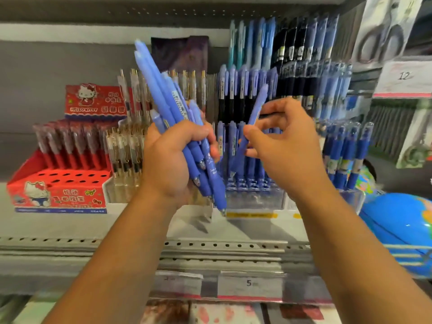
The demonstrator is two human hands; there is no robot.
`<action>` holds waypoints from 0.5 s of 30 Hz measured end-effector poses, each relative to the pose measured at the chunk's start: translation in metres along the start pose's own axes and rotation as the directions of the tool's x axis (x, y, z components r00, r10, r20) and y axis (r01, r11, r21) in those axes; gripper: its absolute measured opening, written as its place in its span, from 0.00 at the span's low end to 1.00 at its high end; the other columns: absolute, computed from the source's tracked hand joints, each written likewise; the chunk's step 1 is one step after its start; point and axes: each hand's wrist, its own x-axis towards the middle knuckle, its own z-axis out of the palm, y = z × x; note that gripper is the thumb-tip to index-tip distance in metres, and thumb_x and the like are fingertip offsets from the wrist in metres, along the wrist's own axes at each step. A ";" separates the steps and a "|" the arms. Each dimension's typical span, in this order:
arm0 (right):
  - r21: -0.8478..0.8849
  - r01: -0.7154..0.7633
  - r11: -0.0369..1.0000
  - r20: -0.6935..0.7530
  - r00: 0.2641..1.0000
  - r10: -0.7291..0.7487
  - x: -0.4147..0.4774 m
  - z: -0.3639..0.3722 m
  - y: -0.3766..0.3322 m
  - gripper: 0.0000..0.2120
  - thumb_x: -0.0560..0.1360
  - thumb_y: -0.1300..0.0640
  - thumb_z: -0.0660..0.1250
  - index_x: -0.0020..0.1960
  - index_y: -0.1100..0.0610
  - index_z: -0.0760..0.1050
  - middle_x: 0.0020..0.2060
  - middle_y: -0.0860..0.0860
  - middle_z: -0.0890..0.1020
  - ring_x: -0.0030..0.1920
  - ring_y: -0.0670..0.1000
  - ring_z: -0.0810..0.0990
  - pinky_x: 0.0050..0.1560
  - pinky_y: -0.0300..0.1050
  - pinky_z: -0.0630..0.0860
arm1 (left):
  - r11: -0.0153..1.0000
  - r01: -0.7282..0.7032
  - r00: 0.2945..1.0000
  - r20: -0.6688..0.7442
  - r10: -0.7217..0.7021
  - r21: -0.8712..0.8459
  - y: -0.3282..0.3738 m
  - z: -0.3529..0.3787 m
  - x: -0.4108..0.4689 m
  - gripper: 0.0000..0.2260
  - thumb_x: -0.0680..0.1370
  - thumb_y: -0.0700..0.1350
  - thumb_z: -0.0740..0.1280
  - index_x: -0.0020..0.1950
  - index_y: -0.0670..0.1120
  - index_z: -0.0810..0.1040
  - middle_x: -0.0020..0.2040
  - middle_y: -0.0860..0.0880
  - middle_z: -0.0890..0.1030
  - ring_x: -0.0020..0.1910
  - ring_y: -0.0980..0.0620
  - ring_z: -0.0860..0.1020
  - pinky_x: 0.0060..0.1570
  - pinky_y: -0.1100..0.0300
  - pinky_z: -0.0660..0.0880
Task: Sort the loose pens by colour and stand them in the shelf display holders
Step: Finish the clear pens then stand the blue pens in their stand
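Narrowly apart: pen bundle [163, 90], single pen [256, 111]

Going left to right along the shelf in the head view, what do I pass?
Red Hello Kitty cardboard pen box, clear holder of gold-clipped transparent pens, left hand gripping bundle of periwinkle pens, right hand pinching one periwinkle pen, clear holder of blue-grip pens, shiny blue rounded object.

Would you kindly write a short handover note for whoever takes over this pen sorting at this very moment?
Left hand: grips a bundle of light-blue pens, tips down.
Right hand: pinches a single light-blue pen in front of the clear tiered holder.
Done: many blue pens already stand in that holder.
Left: stand the single pen, then those from the bundle, probably beside the matching blue ones.
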 end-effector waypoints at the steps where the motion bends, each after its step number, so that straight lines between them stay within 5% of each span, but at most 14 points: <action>1: -0.010 -0.004 1.000 -0.002 1.000 0.004 0.000 0.000 0.003 0.14 0.76 0.57 0.71 0.57 0.51 0.70 0.40 0.46 0.79 0.40 0.48 0.83 0.45 0.54 0.82 | 1.000 -0.012 1.000 -0.021 0.012 -0.001 -0.001 -0.001 -0.001 0.05 0.69 0.39 0.65 0.42 0.39 0.72 0.32 0.45 0.76 0.26 0.48 0.73 0.30 0.57 0.74; 7: -0.118 0.069 0.991 -0.039 0.997 -0.074 0.000 -0.004 0.010 0.30 0.76 0.58 0.71 0.69 0.43 0.59 0.40 0.47 0.78 0.38 0.47 0.82 0.43 0.55 0.82 | 0.995 -0.086 0.996 -0.027 0.087 0.042 0.000 -0.015 -0.003 0.03 0.70 0.38 0.65 0.42 0.44 0.77 0.31 0.48 0.78 0.27 0.49 0.75 0.30 0.58 0.75; 10: -0.190 0.086 0.978 -0.105 0.989 -0.107 0.001 -0.013 0.012 0.29 0.76 0.58 0.71 0.69 0.42 0.61 0.40 0.47 0.78 0.37 0.49 0.82 0.42 0.55 0.82 | 0.979 -0.155 0.987 -0.019 0.159 0.136 -0.001 -0.015 -0.004 0.07 0.70 0.39 0.66 0.34 0.48 0.80 0.29 0.50 0.78 0.26 0.51 0.76 0.29 0.57 0.75; 12: -0.245 0.103 0.964 -0.155 0.977 -0.143 0.003 -0.020 0.014 0.27 0.76 0.58 0.71 0.68 0.43 0.63 0.37 0.46 0.78 0.35 0.46 0.81 0.41 0.48 0.82 | 0.975 -0.164 0.986 0.003 0.165 0.151 -0.004 -0.015 -0.005 0.02 0.70 0.39 0.66 0.40 0.43 0.78 0.30 0.50 0.78 0.27 0.49 0.76 0.29 0.57 0.75; 15: -0.323 0.123 0.938 -0.169 0.968 -0.185 0.000 -0.022 0.016 0.27 0.76 0.60 0.70 0.69 0.43 0.63 0.37 0.44 0.77 0.35 0.43 0.79 0.36 0.35 0.76 | 0.969 -0.170 0.985 0.041 0.165 0.181 -0.006 -0.016 -0.005 0.08 0.71 0.39 0.66 0.47 0.36 0.73 0.30 0.49 0.76 0.27 0.49 0.76 0.30 0.58 0.75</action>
